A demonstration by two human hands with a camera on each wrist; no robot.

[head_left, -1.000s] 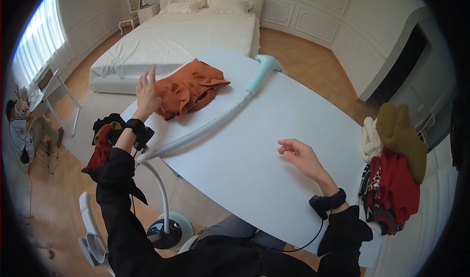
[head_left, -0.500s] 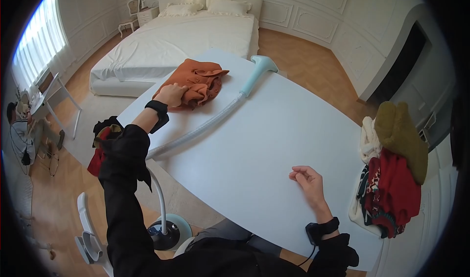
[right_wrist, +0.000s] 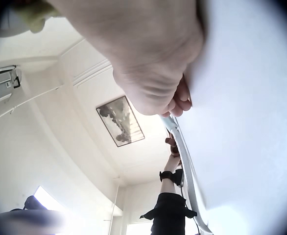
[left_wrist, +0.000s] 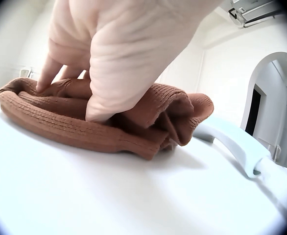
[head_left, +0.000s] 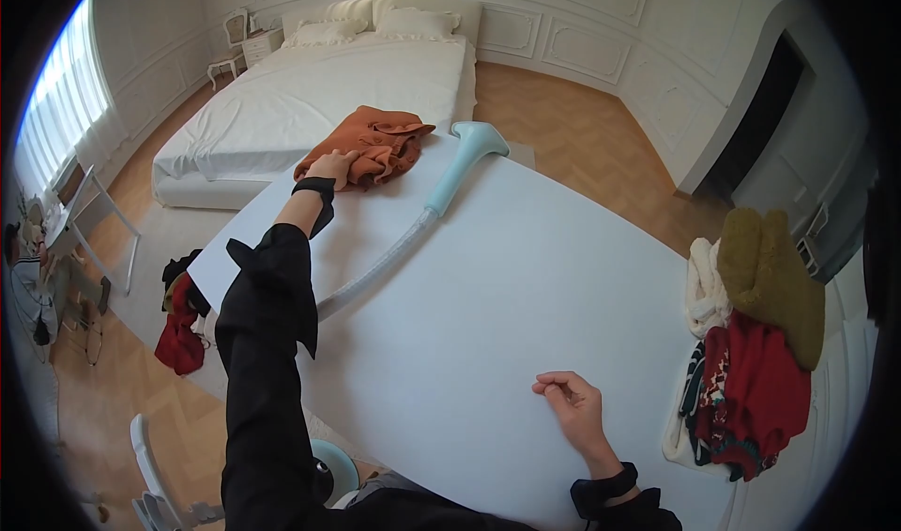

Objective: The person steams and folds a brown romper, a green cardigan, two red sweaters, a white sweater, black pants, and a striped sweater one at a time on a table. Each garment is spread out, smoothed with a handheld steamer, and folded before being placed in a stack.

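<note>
A crumpled rust-orange knit cardigan [head_left: 380, 137] with buttons lies at the far left end of the white table [head_left: 488, 278]. My left hand [head_left: 330, 168] grips its near edge from above. In the left wrist view the thumb [left_wrist: 102, 110] presses into a fold of the ribbed knit [left_wrist: 60, 122], and the fingers dig in on the far side, their tips partly hidden. Low over the near right part of the table is my right hand [head_left: 574, 409], its fingers loosely curled with nothing in them. The right wrist view shows that hand [right_wrist: 153, 63] beside the white surface.
A pale blue garment steamer head [head_left: 465, 160] lies on the table right of the cardigan, its hose [head_left: 380, 259] running toward my left sleeve. Folded knitwear [head_left: 760, 371] is stacked at the right edge. More clothes [head_left: 183, 325] hang low beyond the left edge. A bed [head_left: 310, 81] stands behind.
My left hand has come down from beside the cardigan onto it and grips it; the cardigan looks more bunched. My right hand has moved nearer to my body. The view has shifted slightly.
</note>
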